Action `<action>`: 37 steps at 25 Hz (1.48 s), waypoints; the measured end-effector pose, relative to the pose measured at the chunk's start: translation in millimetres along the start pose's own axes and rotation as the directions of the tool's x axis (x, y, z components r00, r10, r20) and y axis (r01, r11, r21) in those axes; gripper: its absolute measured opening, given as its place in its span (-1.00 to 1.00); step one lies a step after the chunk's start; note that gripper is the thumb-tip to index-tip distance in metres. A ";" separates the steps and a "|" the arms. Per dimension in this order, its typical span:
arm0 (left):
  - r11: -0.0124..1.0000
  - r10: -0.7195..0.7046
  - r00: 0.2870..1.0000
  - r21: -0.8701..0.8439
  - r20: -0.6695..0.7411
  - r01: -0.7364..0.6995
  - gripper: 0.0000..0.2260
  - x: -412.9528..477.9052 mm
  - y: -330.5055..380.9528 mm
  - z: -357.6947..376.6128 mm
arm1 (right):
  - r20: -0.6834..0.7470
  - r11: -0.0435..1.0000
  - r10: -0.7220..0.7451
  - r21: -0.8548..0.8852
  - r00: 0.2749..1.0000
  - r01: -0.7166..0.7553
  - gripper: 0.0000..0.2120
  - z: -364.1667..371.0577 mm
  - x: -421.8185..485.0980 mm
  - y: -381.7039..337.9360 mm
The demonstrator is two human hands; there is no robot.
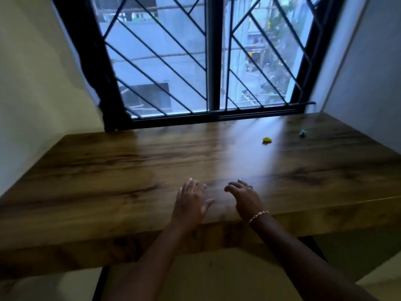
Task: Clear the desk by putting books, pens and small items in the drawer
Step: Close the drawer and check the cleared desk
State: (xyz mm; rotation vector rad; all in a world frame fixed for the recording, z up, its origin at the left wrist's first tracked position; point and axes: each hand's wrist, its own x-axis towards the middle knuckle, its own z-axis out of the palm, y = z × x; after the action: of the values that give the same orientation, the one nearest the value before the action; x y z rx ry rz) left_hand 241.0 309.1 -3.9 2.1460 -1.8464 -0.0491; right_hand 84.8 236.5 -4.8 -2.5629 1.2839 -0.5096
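Left hand (191, 199) and right hand (245, 197) spread loose fingers over the desk (108, 170), holding nothing. Well beyond the right fingertips sit a yellow item (267, 140) and a teal item (302, 133); otherwise clearing looks nearly finished.

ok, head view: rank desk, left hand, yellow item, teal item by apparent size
1. desk
2. left hand, nearest the camera, so it looks enlarged
3. yellow item
4. teal item, looks slightly smaller than the yellow one, but both are tiny and blurred, so unsure

Yellow item (267, 140), teal item (302, 132) lie apart on desk (130, 170).
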 end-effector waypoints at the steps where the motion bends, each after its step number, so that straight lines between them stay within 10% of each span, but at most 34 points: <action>1: 1.000 0.016 1.000 -0.013 0.000 -0.016 -0.55 11.0 17.8 8.2 | -0.014 1.000 0.024 -0.012 1.000 -0.024 -0.50 -6.7 -0.3 22.4; 14: 0.975 0.126 0.992 -0.184 -0.003 -0.125 -0.58 152.3 142.2 79.1 | 0.047 0.971 0.237 -0.030 0.970 -0.236 -0.79 -40.6 28.5 216.0; 27: 0.990 0.079 0.994 -0.121 0.079 -0.069 -0.52 334.0 178.7 117.7 | 0.069 0.926 0.275 -0.286 0.959 -0.245 -0.57 -101.3 177.5 344.6; 37: 0.988 0.152 0.985 -0.049 0.083 -0.148 -0.86 361.5 188.1 126.3 | 0.183 0.918 0.285 -0.333 0.941 -0.214 -0.62 -91.4 235.9 386.5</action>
State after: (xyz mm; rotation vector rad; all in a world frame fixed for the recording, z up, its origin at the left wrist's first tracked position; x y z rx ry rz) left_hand 93.3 -90.9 -13.7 1.9992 -2.0313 -0.1484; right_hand -101.8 -186.0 -9.8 -2.5376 1.6840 0.0427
